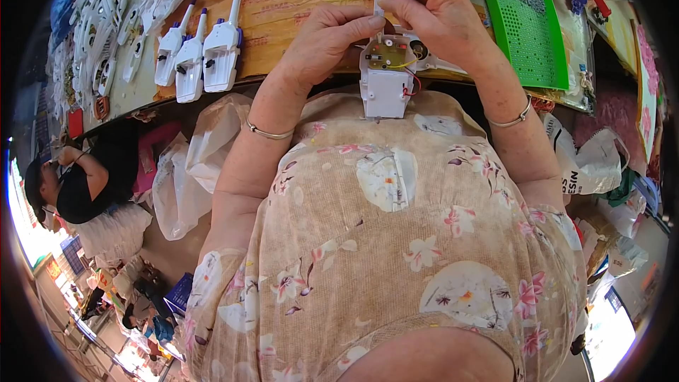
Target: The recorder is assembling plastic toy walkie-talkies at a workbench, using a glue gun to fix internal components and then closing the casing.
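Left hand (327, 41) closed, fingertips pinching top left of white plastic housing (385, 79). Right hand (431, 10) curled over top right, thumb and forefinger gripping small white strip (379, 7) just above housing. Housing upright between both hands, over near table edge (233, 83); open at top, round circuit board with yellow and red wires exposed. Three assembled white units (201, 53) left on table, well apart. Green perforated tray (527, 18) right, near. Free room below housing, above lap.

Left of the housing (385, 81) you have bare tabletop (283, 7); three white shells (201, 56) block farther left, green tray (527, 25) crowds right.
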The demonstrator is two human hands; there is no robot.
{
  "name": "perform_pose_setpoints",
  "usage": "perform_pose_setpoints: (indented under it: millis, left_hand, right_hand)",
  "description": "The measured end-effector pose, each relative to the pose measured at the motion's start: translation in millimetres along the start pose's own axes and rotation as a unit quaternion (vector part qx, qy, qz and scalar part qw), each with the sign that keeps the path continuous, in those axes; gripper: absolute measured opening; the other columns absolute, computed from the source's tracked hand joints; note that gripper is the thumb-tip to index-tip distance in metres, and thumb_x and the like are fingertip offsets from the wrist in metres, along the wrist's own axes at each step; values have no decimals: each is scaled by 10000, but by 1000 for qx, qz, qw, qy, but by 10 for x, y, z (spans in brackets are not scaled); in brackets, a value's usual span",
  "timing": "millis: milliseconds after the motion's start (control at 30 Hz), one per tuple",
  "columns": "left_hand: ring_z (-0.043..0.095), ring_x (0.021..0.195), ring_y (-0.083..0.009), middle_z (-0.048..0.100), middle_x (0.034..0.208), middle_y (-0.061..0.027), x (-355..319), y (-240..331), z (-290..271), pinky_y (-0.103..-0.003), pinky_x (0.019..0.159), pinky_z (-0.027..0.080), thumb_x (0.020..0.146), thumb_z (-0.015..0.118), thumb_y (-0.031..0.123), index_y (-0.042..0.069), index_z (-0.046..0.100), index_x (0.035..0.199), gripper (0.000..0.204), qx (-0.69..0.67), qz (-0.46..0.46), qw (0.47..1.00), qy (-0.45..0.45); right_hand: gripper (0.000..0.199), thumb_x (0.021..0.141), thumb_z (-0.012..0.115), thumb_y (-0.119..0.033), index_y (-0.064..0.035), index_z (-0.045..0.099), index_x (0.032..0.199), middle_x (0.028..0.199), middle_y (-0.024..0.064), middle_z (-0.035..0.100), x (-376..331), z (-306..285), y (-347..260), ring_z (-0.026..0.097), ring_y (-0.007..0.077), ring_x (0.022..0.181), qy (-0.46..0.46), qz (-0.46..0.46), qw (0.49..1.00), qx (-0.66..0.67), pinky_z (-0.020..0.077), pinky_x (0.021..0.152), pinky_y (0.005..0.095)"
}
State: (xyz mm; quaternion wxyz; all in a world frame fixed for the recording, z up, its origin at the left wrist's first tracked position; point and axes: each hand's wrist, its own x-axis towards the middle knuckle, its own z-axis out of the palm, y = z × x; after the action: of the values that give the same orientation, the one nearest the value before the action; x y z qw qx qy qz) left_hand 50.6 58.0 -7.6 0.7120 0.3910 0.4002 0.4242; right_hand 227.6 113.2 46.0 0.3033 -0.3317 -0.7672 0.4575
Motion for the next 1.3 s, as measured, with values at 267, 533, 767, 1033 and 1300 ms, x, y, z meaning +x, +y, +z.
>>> perform_pose_setpoints:
  millis: [267,533,767,1033,1300]
  left_hand:
    - [635,794,-111,663,945,-69,46,-55,-76,-255,687,552,926,571,233,-17,634,1073,297,-15,6,1000,-18]
    - [635,722,-126,654,878,-72,48,-43,-50,-247,615,540,935,546,327,-18,631,1026,367,-51,-8,999,-9]
    - [637,721,-120,655,869,-70,54,-41,-34,-246,606,540,930,555,321,-18,636,1021,361,-46,-2,999,-4]
    - [633,684,-103,656,842,-61,53,-46,-41,-220,595,535,926,565,284,-20,636,1040,333,-13,-3,1000,-8]
    - [635,739,-113,669,858,-79,43,-24,-48,-235,656,513,928,565,230,-44,643,998,293,-7,-7,1000,-15]
  right_hand:
    - [45,842,557,0,26,594,841,663,19,562,65,-41,-9,502,72,611,-35,18,998,48,417,547,230]
    - [37,836,571,16,27,605,847,693,-3,570,91,-68,31,495,48,641,-34,56,989,134,415,571,210]
    - [33,823,581,19,37,602,840,699,17,580,98,-61,51,511,68,668,-39,-4,999,29,436,607,227]
    - [37,823,580,2,32,601,832,686,11,571,128,-103,21,498,65,657,-54,6,998,12,424,588,229]
    - [31,821,577,3,24,600,824,680,8,568,125,-100,49,499,62,661,-48,2,999,11,418,593,226]
